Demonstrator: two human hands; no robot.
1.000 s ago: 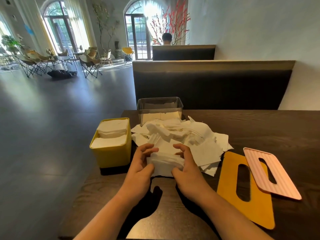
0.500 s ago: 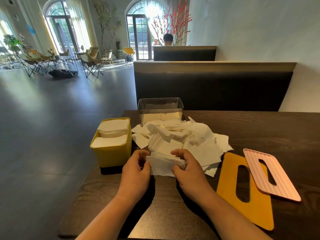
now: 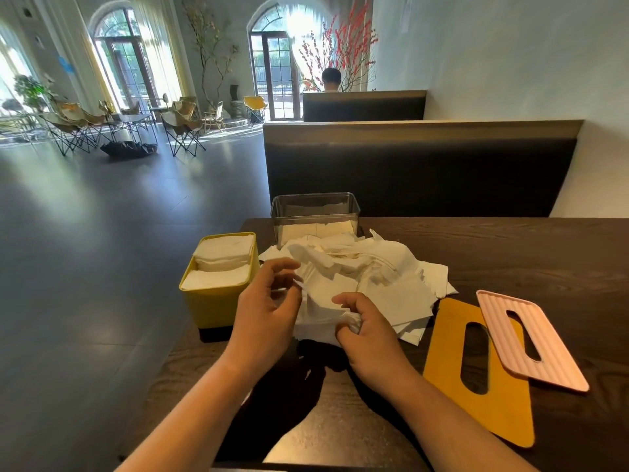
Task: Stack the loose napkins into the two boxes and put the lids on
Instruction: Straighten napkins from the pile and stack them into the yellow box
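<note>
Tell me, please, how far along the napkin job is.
Done: the yellow plastic box looks nearly full of stacked napkins; the clear plastic box holds a low layer. In hand: the right hand grips a white napkin, the left hand beside it. Remaining: the pile of loose napkins, then the flat yellow lid and ribbed pink lid, both off on the dark table.

Your left hand (image 3: pixel 263 311) came off the end of the napkin bundle (image 3: pixel 321 313) and lifted toward the loose pile (image 3: pixel 374 267), its fingers loosened and blurred. Whether they pinched a sheet's edge could not be told. Your right hand (image 3: pixel 372 338) curled tighter over the bundle's other end, crumpling what had been a neat fold.
</note>
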